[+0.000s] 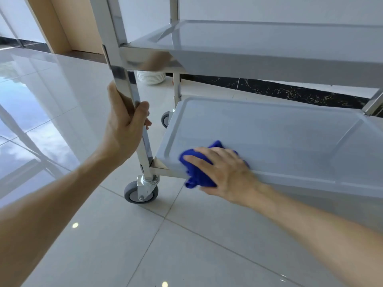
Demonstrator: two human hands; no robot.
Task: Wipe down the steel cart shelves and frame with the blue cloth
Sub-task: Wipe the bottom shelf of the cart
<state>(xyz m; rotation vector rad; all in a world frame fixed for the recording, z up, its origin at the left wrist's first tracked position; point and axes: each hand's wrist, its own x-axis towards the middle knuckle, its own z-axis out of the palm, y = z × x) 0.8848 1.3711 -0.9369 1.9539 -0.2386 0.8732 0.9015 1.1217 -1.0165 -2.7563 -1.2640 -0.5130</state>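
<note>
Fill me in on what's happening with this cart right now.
A person is wiping a steel cart. The right hand presses a blue cloth onto the near left corner of the bottom shelf. The left hand grips the cart's front left post just above, likely steadying it. The middle shelf carries nothing. A stack of white plates sits on the floor behind.

Both hands forward: left hand (126, 129) curled in a grip, right hand (223, 172) flat, fingers spread.
</note>
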